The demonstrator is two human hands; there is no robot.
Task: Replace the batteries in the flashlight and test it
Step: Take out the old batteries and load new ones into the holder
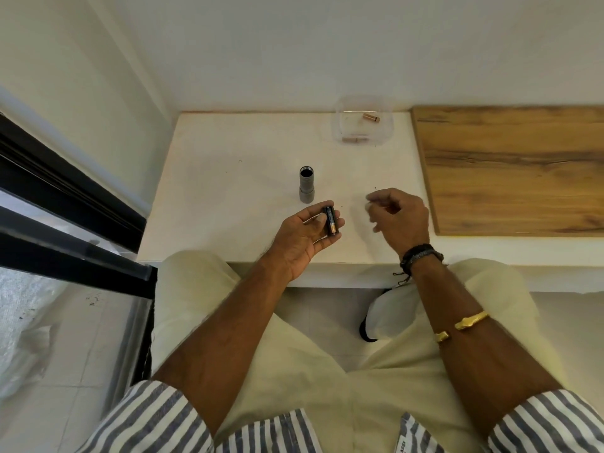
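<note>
A grey flashlight body (pixel 306 188) stands upright on the white table (pixel 228 197), its open dark end facing up. Just in front of it, my left hand (pixel 305 238) lies palm up and holds a black and copper battery (pixel 330 221) against its fingers. My right hand (pixel 400 215) hovers to the right of it, blurred, with fingers loosely curled and nothing visible in them. A clear plastic container (pixel 362 125) at the back of the table holds two copper-coloured batteries (pixel 371 118).
A wooden board (pixel 510 168) covers the right part of the table. White walls close off the back and left. A black-framed glass pane (pixel 65 204) runs along the left. My knees sit under the table's front edge.
</note>
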